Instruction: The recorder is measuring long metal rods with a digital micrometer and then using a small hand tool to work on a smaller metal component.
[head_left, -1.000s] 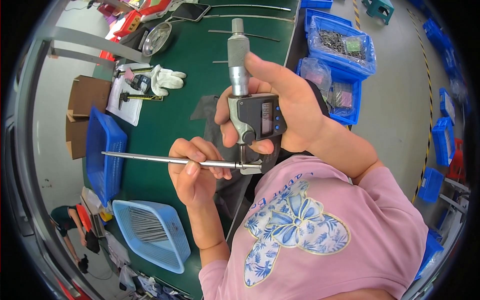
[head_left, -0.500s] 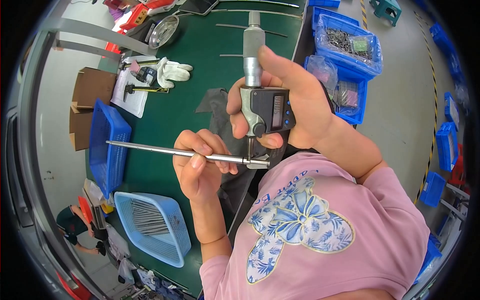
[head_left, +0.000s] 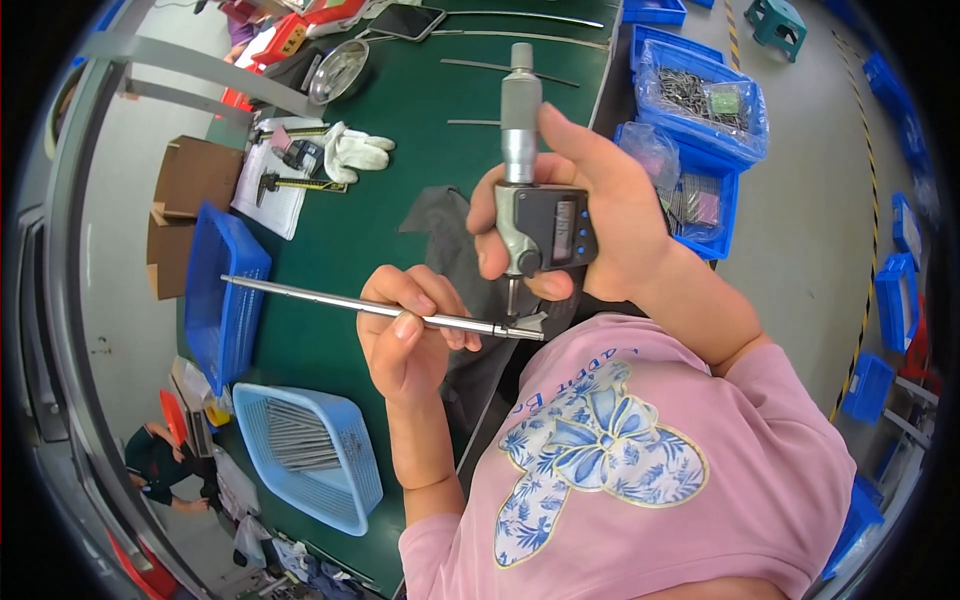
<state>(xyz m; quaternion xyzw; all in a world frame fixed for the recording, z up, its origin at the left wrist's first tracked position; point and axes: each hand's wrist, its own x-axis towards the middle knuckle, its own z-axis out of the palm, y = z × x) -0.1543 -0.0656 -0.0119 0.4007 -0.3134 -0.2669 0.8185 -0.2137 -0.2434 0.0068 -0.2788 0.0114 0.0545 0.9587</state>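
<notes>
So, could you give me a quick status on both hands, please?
Left hand pinching thin metal rod. Right hand gripping digital micrometer, rod tip in its jaws. Nothing obstructing.

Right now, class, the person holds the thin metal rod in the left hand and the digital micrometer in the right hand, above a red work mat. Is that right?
Not quite: the mat is dark green, not red, as the head view shows. The rest stands: the left hand holds the thin metal rod, and the right hand holds the digital micrometer, above that mat.

White glove [head_left: 355, 150], caliper [head_left: 290, 183], blue baskets [head_left: 310, 455] around.
</notes>
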